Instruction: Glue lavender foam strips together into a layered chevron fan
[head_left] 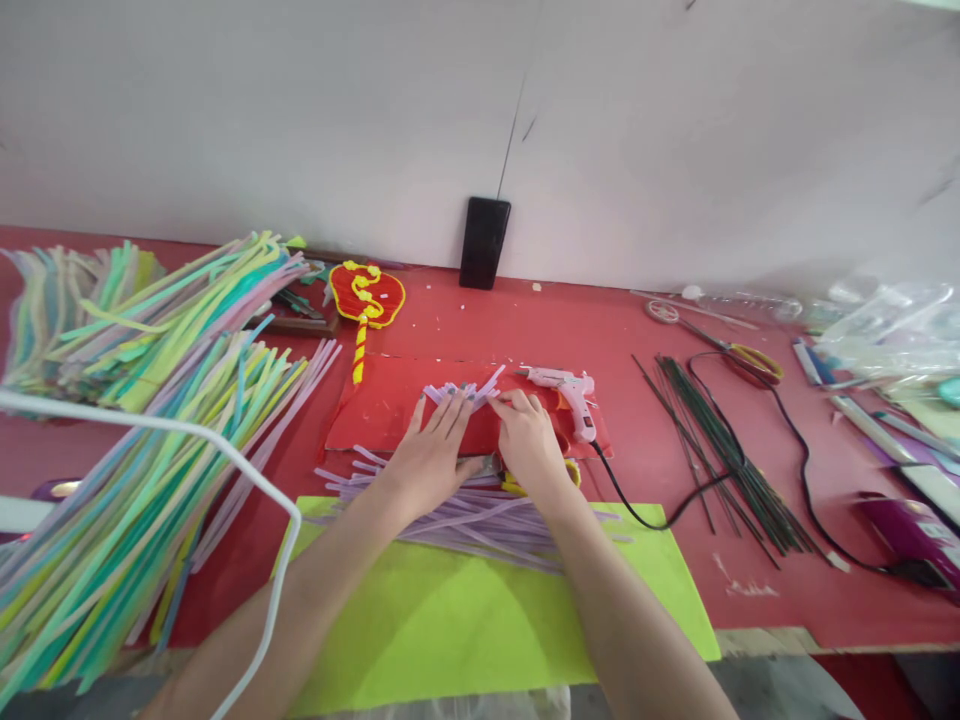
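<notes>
My left hand (433, 448) lies flat, fingers extended, over short lilac pipe cleaner pieces (489, 382) on a red board (375, 425). Thumb and forefinger of my right hand (529, 435) pinch at the right end of one piece; the rest of that hand is curled. Just right of it, a pink glue gun (574, 397) rests on the board. Long lilac pipe cleaners (480, 528) lie in a loose pile under my wrists. Scissors with yellow handles (513, 484) are partly hidden beneath my right hand.
Bundles of coloured pipe cleaners (142, 500) cover the left side. A red-and-yellow pipe cleaner ornament (367, 297) and a black phone (484, 243) are at the back. Dark green stems (712, 440), a cable (802, 450) and scissors (754, 363) lie right. A lime sheet (450, 630) is nearest me.
</notes>
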